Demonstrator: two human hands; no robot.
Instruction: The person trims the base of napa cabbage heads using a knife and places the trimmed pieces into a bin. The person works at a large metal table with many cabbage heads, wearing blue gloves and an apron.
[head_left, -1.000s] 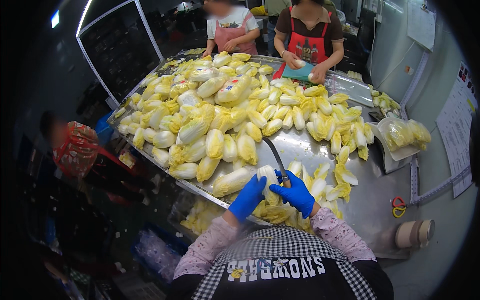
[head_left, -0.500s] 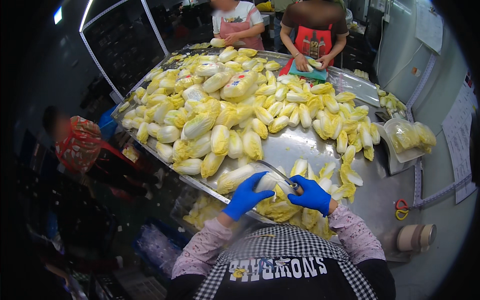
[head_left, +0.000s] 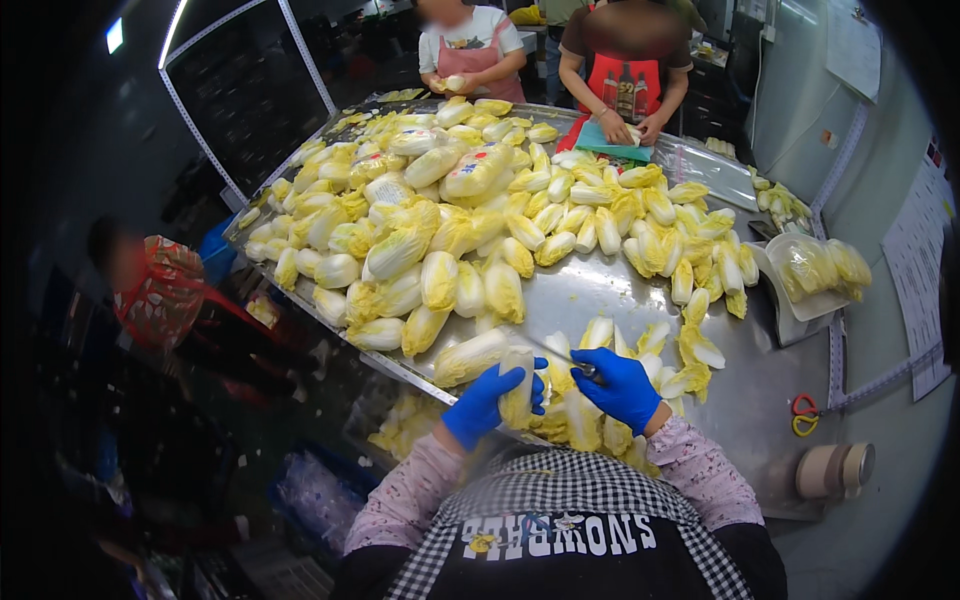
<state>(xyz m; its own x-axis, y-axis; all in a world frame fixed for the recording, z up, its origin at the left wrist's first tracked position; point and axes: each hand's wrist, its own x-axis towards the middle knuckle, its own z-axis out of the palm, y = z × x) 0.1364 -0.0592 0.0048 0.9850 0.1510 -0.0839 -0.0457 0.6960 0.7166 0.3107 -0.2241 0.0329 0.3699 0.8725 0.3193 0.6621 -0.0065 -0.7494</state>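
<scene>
My left hand (head_left: 487, 402), in a blue glove, is wrapped round a napa cabbage (head_left: 516, 388) that it holds upright near the table's front edge. My right hand (head_left: 617, 388), also gloved in blue, grips a knife (head_left: 584, 368) by its handle. The knife's blade points to the left and is blurred. Another whole napa cabbage (head_left: 470, 357) lies just beyond my left hand. Below and between my hands are several yellow cabbage pieces and leaves (head_left: 572, 418).
A large heap of napa cabbages (head_left: 400, 240) covers the metal table (head_left: 590, 300). A scale with bagged cabbage (head_left: 815, 270) stands at the right. Scissors (head_left: 804, 414) and tape rolls (head_left: 835, 472) lie nearer. Two people work at the far side; another person (head_left: 165, 290) stands left.
The cabbage has been turned upright in my left hand, which is wrapped round it. My right hand has moved slightly right with the knife, whose blade is off the cabbage.
</scene>
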